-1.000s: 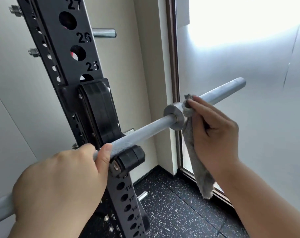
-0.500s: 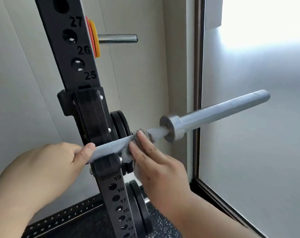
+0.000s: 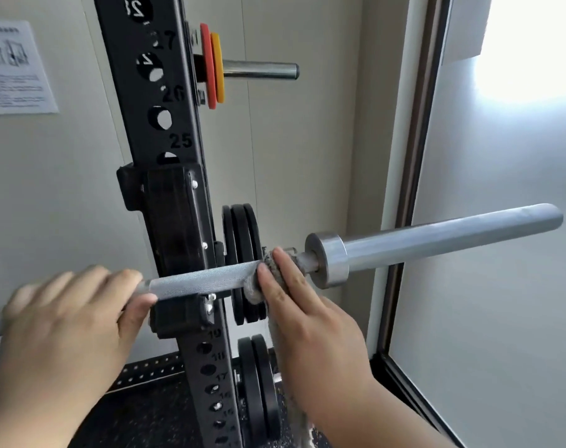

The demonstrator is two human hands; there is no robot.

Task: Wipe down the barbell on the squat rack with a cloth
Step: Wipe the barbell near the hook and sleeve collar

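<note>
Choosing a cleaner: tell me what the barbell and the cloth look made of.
The barbell: bare metal, likely steel; matte grey sleeve, cross-hatched knurl on the shaft. The cloth: soft grey fabric, perhaps terry or microfibre; nubby pile, limp hanging tail.

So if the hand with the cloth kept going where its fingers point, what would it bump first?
Probably the black weight plates just behind the barbell: the right hand, wrapped over the cloth, points up toward them. How far back they sit is unclear.
</note>
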